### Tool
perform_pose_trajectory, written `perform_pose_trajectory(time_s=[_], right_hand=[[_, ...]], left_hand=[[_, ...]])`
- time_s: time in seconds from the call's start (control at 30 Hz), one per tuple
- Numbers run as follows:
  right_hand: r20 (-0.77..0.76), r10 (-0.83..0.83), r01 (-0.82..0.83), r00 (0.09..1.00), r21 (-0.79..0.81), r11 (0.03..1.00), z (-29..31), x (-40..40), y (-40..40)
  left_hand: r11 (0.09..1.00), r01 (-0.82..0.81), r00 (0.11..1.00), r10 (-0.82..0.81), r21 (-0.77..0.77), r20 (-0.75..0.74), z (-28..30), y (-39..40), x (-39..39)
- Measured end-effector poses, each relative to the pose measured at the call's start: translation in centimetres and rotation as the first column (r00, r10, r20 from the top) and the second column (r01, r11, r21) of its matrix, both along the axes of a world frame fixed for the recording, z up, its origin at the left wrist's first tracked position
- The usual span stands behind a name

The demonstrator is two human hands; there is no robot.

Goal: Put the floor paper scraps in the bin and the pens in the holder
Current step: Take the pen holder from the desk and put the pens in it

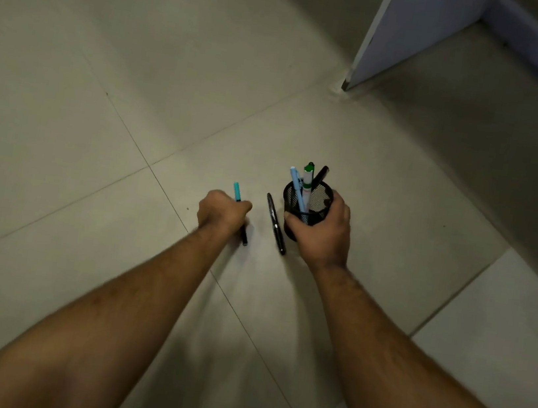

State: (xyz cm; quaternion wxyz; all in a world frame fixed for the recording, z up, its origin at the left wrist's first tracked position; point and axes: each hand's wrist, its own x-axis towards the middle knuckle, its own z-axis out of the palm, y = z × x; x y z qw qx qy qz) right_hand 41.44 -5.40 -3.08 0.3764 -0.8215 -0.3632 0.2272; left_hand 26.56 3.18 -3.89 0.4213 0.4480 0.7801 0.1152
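Observation:
My right hand grips a black mesh pen holder from its near side, just above the tiled floor. Three pens stand in it: a light blue one, a white marker with a green cap and a black one. My left hand grips a black pen with a teal cap; its black end sticks out below my fist. Between my hands a black pen lies on the floor, close to the holder. No paper scraps or bin are in view.
The floor is pale beige tile with thin grout lines. A pale lilac furniture panel stands on the floor at the upper right, with a dark gap beyond it. A lighter tile strip runs along the lower right.

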Motion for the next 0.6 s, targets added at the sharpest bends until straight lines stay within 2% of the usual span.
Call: perform_pose_trajectory(time_s=[0.1, 0.2, 0.3, 0.47, 0.53, 0.6], right_hand=[[0.067, -0.011, 0.012, 0.998, -0.019, 1.000, 0.2, -0.2, 0.2], [0.101, -0.019, 0.024, 0.995, -0.053, 0.998, 0.4, 0.0, 0.3], [0.090, -0.026, 0.031, 0.996, -0.057, 0.998, 0.6, 0.0, 0.3], [0.018, -0.013, 0.013, 1.000, -0.003, 1.000, 0.9, 0.0, 0.8], [-0.024, -0.023, 0.023, 0.999, 0.002, 1.000, 1.0, 0.4, 0.9], [-0.054, -0.046, 0.047, 0.997, 0.020, 0.999, 1.2, 0.6, 0.8]], left_hand=[[0.981, -0.130, 0.962, 0.091, 0.142, 0.256, 2.8, 1.0, 0.6], [0.957, -0.118, 0.919, 0.004, 0.264, 0.394, 5.8, 1.4, 2.0], [0.957, -0.077, 0.851, -0.083, 0.280, 0.518, 8.1, 1.1, 3.9], [0.943, 0.264, 0.845, -0.327, 0.200, 0.424, 6.4, -0.1, 6.2], [0.953, 0.255, 0.825, -0.304, 0.166, 0.477, 6.0, -0.5, 6.2], [0.978, 0.117, 0.825, -0.193, 0.175, 0.531, 5.8, -0.6, 5.6]])
